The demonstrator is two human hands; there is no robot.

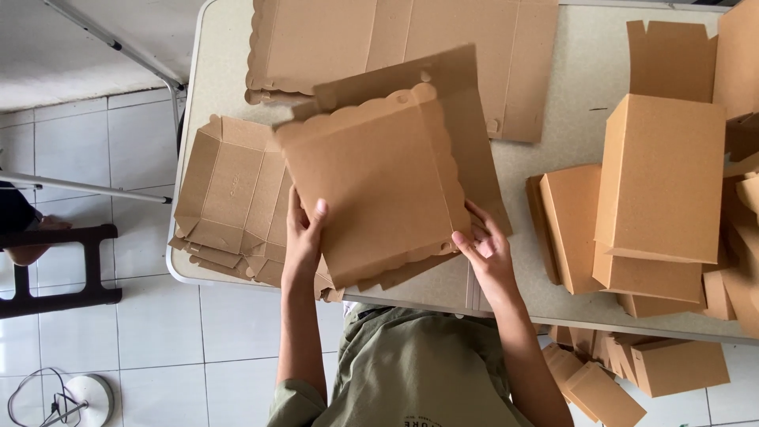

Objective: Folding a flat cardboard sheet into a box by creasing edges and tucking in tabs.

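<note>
Head view looks straight down on the worktop (553, 71), a pale surface that carries nearly everything here. Across its far edge lies a big flat sheet (395, 39) of brown card, creased and scalloped along its left side. To the right stands a stack of made boxes (660, 178), closed and piled on each other, with more boxes (632, 368) down on the tiled floor beside my right arm. On the left, near the worktop's corner, rests a pile of blanks (229, 198), unfolded and lying one on another.

Between those, just above the near edge, I hold one blank (379, 186), tilted a little, its scalloped flaps along the top and the bottom. My left hand (304, 237) grips its lower left edge, fingers behind and thumb on the face. My right hand (486, 249) is curled around its lower right corner, fingers tucked under the flap there.

I judge this as the start of forming one box: the blank is picked off the pile and is not yet folded, its side panels flat. The next move, as I read it, calls for both hands to press the side panels up along the creases evenly, so the scalloped flaps meet without tearing.
</note>
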